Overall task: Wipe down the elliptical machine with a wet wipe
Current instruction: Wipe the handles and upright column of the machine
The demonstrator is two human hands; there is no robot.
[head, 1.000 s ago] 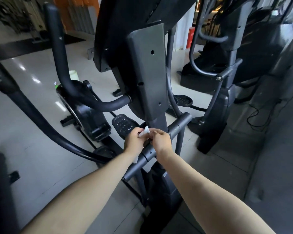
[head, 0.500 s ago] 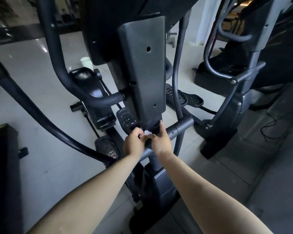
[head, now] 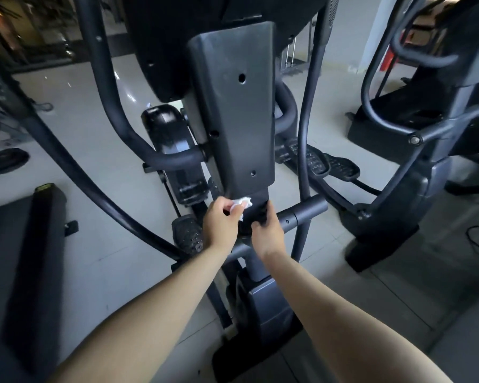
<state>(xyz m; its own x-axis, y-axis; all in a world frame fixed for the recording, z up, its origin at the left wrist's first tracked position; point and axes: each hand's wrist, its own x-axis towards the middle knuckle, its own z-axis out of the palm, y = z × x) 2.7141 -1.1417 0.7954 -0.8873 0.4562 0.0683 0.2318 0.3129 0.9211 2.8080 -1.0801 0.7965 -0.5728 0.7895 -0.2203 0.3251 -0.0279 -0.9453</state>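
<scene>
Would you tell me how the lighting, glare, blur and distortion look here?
Head view: dim light leaves the elliptical machine nearly featureless; glare streaks the floor; upper-left background blurs; wide-angle bends the side bars; the wet wipe in the left hand looks washed out.

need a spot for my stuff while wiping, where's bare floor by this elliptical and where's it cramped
Bare floor lies between the curved swing arm and the bench, more between the base and the neighbouring machine. Crowded at the post: left hand with wipe, right hand, pedal.
</scene>
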